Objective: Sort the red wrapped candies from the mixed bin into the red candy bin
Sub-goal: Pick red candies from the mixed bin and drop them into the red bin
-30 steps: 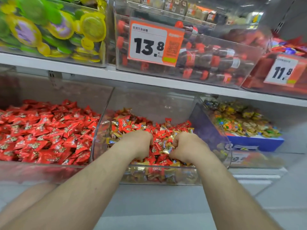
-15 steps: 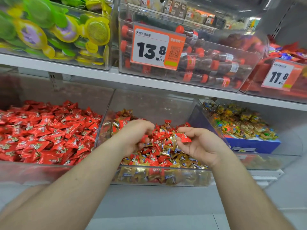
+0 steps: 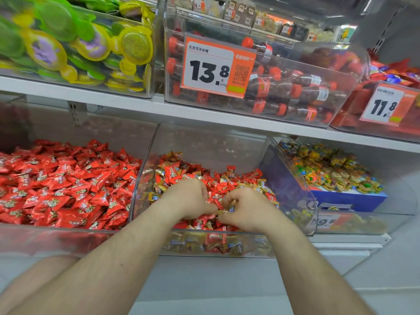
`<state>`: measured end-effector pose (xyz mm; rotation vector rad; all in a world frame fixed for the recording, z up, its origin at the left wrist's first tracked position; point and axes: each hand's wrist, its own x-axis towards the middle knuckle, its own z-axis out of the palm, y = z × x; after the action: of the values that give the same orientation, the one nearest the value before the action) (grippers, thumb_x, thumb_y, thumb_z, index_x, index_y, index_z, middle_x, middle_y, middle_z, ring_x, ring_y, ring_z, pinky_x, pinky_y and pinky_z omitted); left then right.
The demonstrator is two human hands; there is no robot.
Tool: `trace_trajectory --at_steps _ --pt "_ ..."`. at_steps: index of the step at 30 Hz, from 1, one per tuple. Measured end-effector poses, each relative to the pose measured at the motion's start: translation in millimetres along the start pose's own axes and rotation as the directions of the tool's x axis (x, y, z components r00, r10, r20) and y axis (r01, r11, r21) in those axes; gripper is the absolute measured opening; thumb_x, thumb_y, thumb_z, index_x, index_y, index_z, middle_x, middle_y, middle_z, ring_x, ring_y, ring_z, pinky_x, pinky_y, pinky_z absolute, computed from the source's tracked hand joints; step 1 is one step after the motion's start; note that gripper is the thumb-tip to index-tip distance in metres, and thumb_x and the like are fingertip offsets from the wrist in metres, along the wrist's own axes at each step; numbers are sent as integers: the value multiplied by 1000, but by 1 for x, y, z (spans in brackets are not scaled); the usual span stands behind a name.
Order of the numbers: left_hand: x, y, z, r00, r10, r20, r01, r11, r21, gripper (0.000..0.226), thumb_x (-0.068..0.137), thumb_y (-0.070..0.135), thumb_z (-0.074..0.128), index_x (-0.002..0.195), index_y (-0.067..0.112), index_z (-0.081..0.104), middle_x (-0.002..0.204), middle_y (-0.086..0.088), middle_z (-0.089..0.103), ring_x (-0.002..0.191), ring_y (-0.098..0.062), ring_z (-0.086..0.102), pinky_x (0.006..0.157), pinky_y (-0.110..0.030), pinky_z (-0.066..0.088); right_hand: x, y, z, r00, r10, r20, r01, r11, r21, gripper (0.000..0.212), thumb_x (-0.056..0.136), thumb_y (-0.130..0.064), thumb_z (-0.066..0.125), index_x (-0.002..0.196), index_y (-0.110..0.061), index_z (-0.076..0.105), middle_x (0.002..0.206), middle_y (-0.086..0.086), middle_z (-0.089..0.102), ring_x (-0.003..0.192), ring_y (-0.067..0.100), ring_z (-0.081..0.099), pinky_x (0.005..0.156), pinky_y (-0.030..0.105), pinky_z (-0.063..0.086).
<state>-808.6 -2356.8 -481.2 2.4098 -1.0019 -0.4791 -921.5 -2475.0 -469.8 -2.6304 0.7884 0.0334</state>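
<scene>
While both hands dig the mixed bin [image 3: 227,142], left grip [image 3: 193,198] and right grip [image 3: 244,211] curled among red candies [image 3: 218,185]; hold unclear

At the centre of the frame, the left hand [image 3: 193,198] and right hand [image 3: 244,211] dig with curled fingers into the clear plastic mixed bin [image 3: 295,194] of red and gold wrapped candies [image 3: 172,172]. At left sits the clear bin of red wrapped candies [image 3: 63,185].

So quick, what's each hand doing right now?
Left hand: fingers curled down in the mixed bin; grip hidden.
Right hand: fingers curled among candies; cannot tell.
</scene>
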Motion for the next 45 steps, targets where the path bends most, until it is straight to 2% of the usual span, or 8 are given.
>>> trace_trajectory --at_steps 9,13,17,23,26,31,40,45 --pt "-25 -6 -38 979 -67 192 195 37 -980 12 90 9 50 99 8 58 77 -1 68 57 -11 58 40 -17 35 13 -25 11 997 31 65 -17 980 -200 17 68 -24 66 81 -13 68 82 5 68 79 24 66 68 32 55" --pt "-26 -6 -34 979 -34 199 202 119 -972 12 89 6 60 96 15 58 80 -2 69 69 -16 64 43 -19 46 16 -7 -12 995 78 -57 -47 908 417 14 76 -15 65 84 -10 76 71 7 67 55 17 55 52 28 45" --pt "-24 -4 -31 969 -26 244 245 175 -954 19 90 21 66 74 14 61 73 -1 63 68 -13 65 44 -20 46 4 13 -36 972 86 218 -221 29 975 29 87 -13 45 108 -4 62 69 5 48 47 11 37 41 20 29" --pt "-16 -8 -20 988 145 -48 -143 989 41 34 76 56 74 73 23 63 88 18 62 86 -6 59 76 -30 50 -6 20 -36 954 -90 287 -298 -403 865 35 77 -22 44 95 -4 67 76 13 54 52 15 50 34 15 37" --pt "-16 -5 -16 977 78 200 -119 972 201 33 75 56 76 88 26 72 88 15 64 85 -9 61 79 -31 54 -6 16 -32 957 -5 291 -285 -213 934 17 77 -25 56 69 -10 58 69 5 49 48 11 42 34 15 28" --pt "-11 -6 -10 982 65 176 -88 988 127 19 79 37 80 78 21 69 94 4 72 91 -16 66 71 -28 52 -1 16 -15 996 -25 -87 46 968 246 12 77 -20 79 76 -21 67 57 -13 56 51 4 52 55 26 46" --pt "-21 -1 -27 996 -8 -85 -52 737 -674 24 99 38 51 85 19 55 77 3 54 63 -10 53 58 -26 37 10 4 0 980 -55 189 92 978 -189 23 80 -9 66 90 -28 74 97 -8 69 83 12 60 72 24 51" --pt "-30 1 -48 998 -55 -40 -27 223 -975 23 103 27 48 100 6 57 74 -5 68 54 -10 58 37 -17 32 10 0 -9 999 -38 37 15 866 499 10 88 -18 70 79 -21 71 74 -8 66 62 8 54 56 24 41"
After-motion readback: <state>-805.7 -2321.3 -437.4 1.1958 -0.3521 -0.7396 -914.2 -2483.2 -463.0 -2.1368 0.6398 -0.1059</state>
